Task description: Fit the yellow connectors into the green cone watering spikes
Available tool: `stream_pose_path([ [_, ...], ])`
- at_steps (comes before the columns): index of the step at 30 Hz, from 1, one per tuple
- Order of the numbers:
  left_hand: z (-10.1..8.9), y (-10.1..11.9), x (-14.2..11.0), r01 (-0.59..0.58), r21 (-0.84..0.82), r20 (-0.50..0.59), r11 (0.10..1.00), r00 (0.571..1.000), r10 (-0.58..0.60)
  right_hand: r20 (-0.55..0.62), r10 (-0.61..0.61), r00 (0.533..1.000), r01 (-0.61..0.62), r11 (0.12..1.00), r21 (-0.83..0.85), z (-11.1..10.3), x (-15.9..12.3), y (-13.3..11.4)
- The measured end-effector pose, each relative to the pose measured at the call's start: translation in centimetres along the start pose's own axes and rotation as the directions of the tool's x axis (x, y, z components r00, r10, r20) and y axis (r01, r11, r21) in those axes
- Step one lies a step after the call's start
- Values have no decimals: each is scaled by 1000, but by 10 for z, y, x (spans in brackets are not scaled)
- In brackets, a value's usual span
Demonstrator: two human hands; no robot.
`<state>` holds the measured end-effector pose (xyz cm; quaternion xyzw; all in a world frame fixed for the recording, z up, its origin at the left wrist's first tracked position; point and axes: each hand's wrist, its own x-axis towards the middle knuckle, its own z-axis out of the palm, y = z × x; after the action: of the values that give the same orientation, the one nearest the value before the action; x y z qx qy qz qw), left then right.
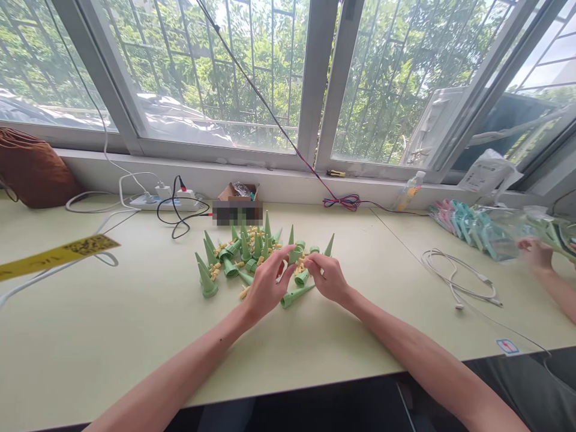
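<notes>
My left hand pinches a green plastic cone between thumb and fingers, its wide end toward me. Close by on the right, my right hand has its fingertips pressed together beside that cone. Whatever sits in those fingertips is too small to make out. Under and around both hands are several more green cones, some upright like this one, others on their sides, such as the cone below my hands. Small yellow plastic pieces lie scattered among them.
Behind the cones stands a small cardboard box. A power strip with cables is at back left, a brown bag farther left. On the right are a coiled white cable, bagged coloured parts, a bottle and another person's hand.
</notes>
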<state>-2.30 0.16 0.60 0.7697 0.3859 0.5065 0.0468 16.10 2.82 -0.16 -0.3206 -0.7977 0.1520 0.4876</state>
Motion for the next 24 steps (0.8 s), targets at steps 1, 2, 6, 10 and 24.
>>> stream_pose_path([
  [1, 0, 0, 0, -9, 6, -2, 1000, 1000, 9, 3, 3, 1000, -3, 1000, 2, 0, 0, 0],
  [2, 0, -1, 0, -17, 10, -3, 1000, 1000, 17, 5, 6, 1000, -6, 1000, 4, 0, 0, 0],
  [6, 0, -1, 0, -42, 24, -5, 999, 999, 42, 9, 7, 1000, -7, 1000, 9, 0, -1, 0],
  [10, 0, -1, -1, -48, 55, 6, 997, 999, 47, 19, 6, 1000, -6, 1000, 20, 1, -1, 0],
  [24, -15, 1, 11, -34, 385, 53, 922, 998, 14, -19, 86, 996, -86, 996, -16, -1, 1, 3],
])
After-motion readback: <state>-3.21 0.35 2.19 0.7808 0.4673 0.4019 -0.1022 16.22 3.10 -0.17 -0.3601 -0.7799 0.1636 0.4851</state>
